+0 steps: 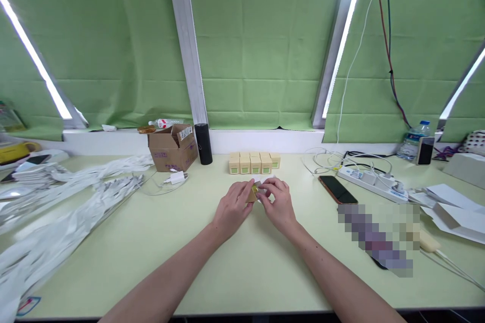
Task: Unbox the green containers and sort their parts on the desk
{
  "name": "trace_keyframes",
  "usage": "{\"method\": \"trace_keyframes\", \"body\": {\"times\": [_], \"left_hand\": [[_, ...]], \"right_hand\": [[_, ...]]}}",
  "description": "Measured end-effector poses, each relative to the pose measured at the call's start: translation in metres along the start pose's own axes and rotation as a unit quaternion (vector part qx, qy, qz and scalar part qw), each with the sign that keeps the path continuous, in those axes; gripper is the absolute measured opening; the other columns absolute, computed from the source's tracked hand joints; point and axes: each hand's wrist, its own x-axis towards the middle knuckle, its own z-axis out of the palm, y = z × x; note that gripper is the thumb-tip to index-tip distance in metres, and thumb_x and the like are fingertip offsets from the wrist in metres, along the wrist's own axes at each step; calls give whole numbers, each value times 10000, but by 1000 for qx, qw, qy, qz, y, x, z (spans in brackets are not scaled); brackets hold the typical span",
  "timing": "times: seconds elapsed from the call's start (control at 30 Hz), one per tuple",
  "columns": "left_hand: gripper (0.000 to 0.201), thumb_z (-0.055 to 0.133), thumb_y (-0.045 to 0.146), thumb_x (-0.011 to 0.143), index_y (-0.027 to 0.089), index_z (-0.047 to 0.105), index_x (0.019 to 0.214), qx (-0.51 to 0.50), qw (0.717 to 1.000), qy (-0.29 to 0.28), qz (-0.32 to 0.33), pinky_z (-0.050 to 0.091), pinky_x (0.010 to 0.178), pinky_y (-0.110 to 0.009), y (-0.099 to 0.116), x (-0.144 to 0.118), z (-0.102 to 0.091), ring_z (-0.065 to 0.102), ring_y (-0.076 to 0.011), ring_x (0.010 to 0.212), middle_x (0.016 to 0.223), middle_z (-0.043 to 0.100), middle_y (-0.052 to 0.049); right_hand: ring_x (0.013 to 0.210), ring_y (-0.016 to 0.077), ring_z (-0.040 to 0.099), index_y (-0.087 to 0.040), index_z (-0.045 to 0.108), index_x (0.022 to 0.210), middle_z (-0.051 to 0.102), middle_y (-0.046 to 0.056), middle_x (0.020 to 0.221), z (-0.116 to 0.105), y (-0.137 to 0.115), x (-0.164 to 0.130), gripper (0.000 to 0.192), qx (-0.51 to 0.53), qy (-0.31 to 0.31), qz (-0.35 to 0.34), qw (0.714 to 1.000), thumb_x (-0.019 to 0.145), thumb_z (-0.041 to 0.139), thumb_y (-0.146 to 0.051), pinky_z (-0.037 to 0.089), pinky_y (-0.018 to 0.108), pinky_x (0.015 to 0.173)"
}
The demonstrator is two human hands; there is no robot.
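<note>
My left hand (pixel 234 208) and my right hand (pixel 278 203) meet at the middle of the pale green table (pixel 235 272). Between their fingertips sits a small yellowish item (pixel 253 193) with a bit of white paper or wrap around it; both hands pinch it, and most of it is hidden by the fingers. Just beyond the hands stands a row of several small cream boxes with green labels (pixel 253 162).
A cardboard box (pixel 172 149) and a black cylinder (pixel 203 143) stand at the back left. White strips of packaging (pixel 64 197) pile up on the left. On the right lie a phone (pixel 337 189), a power strip (pixel 373 181) with cables, and folded white cartons (pixel 450 209).
</note>
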Motion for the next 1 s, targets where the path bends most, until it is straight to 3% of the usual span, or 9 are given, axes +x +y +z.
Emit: {"method": "trace_keyframes", "body": {"times": [0.13,0.27,0.37,0.47,0.6,0.77,0.9,1.0], "left_hand": [[820,537,60,926,254,213,1654,35,998,-24,40,657,858,-395,6,1,-2,655,-289,1191,1273,686,-142],[788,522,60,937,234,230,1648,56,997,-26,48,652,842,-374,8,2,-3,661,-280,1179,1269,686,-149],[786,543,58,934,235,256,1643,74,996,-16,38,647,845,-366,5,3,-2,655,-282,1182,1268,684,-145],[806,562,63,928,254,257,1649,83,996,-9,21,643,860,-376,1,3,-3,643,-292,1200,1272,677,-143],[825,571,82,936,300,238,1659,64,998,-8,-5,634,866,-368,-4,2,-5,629,-289,1209,1276,667,-135],[808,582,132,955,326,239,1660,19,997,8,-72,602,927,-428,-11,1,-3,582,-310,1240,1314,644,-133],[735,591,212,977,309,299,1645,-66,985,39,-157,517,1057,-517,-20,-2,-1,565,-315,1247,1343,627,-140],[666,593,290,984,289,381,1614,-174,951,43,-251,527,1022,-492,-24,-2,0,585,-302,1213,1315,632,-139]], "right_hand": [[729,179,645,-233,710,874,662,48,1035,3,-5,-1,129,4,4,43,999,960,618,-260,388,577,1051],[935,239,671,-227,648,783,687,42,955,3,-7,0,179,41,20,70,997,954,613,-269,381,527,1058],[1023,255,660,-232,621,817,724,55,1012,2,-6,1,178,96,40,107,989,967,588,-323,425,472,1020],[1005,252,669,-237,608,898,735,78,1085,2,-2,2,222,187,61,167,966,981,573,-440,500,411,908],[848,239,675,-241,611,905,729,55,896,4,7,6,359,252,99,237,933,912,645,-598,534,367,776],[774,230,681,-231,603,879,717,45,805,2,27,15,461,271,159,274,909,829,677,-684,566,368,727],[804,233,687,-227,598,911,733,63,855,-5,45,21,463,236,169,272,918,845,629,-684,558,370,753],[831,236,676,-221,614,916,732,73,890,-12,56,21,454,191,154,263,933,863,603,-672,532,359,763]]}}
